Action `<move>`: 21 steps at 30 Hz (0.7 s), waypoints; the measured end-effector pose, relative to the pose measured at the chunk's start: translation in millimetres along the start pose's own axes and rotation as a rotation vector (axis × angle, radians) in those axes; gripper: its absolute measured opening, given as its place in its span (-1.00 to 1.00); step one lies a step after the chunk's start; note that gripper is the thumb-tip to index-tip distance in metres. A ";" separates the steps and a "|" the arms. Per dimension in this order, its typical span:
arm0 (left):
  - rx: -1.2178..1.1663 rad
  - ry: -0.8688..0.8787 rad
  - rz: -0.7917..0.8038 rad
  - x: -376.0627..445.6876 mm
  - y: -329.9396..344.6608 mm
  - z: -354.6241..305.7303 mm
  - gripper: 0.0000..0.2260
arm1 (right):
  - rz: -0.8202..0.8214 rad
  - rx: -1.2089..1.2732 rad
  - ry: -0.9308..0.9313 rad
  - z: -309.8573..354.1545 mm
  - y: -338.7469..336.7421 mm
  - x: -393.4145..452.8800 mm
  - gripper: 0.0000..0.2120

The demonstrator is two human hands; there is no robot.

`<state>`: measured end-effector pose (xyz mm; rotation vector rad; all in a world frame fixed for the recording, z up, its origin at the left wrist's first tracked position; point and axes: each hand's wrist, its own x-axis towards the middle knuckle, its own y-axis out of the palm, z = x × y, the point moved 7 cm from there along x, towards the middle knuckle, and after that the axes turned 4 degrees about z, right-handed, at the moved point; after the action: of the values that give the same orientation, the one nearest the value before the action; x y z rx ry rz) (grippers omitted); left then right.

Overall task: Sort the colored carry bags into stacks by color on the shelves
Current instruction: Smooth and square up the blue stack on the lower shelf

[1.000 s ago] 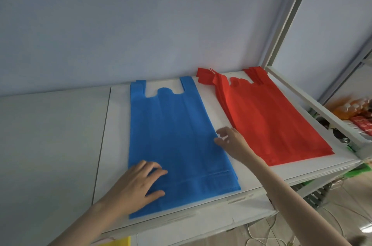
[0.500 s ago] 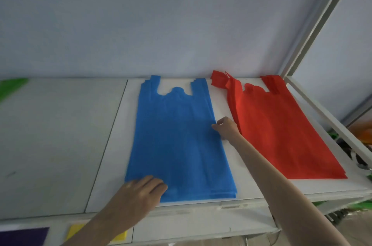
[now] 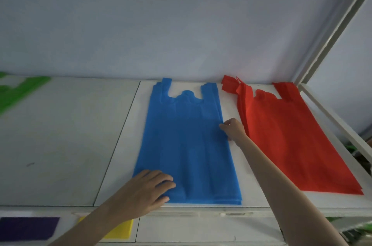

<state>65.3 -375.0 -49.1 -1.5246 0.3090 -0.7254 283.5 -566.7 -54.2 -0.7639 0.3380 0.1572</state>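
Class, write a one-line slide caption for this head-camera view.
Left hand flat on the blue bag stack, right hand at its edge, red bag stack alongside on the shelf.

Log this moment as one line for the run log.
step: squaring blue bag stack | left hand: flat on near corner | right hand: at right edge, fingers curled | red bag stack: beside, untouched

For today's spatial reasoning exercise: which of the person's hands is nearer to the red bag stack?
Right. The right hand sits at the blue stack's right edge, just beside the red bag stack. The left hand rests on the blue stack's near left corner, much farther away.
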 end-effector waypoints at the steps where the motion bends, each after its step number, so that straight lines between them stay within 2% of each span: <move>1: -0.012 -0.010 0.004 0.4 0.4 3.7 -0.79 | 0.000 0.003 0.003 0.3 -0.3 0.3 -0.66; 8: -0.016 -0.074 0.024 12.1 1.5 17.6 -0.74 | 0.004 0.034 0.021 -0.1 -1.5 1.0 -0.63; 15: -0.074 -0.018 0.133 -1.3 14.8 11.4 -0.66 | -0.021 0.059 0.023 -3.5 -1.8 -0.6 -0.63; 18: -0.046 -0.021 0.075 2.8 12.5 12.3 -0.71 | -0.021 0.069 0.029 -3.8 -1.6 -1.7 -0.72; 21: -0.016 -0.010 -0.023 9.3 8.4 10.5 -0.81 | -0.033 0.080 0.022 -3.8 -2.1 0.1 -0.67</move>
<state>80.8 -373.2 -54.2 -1.5489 0.2909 -0.7351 283.2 -570.8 -55.4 -0.6924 0.3502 0.1039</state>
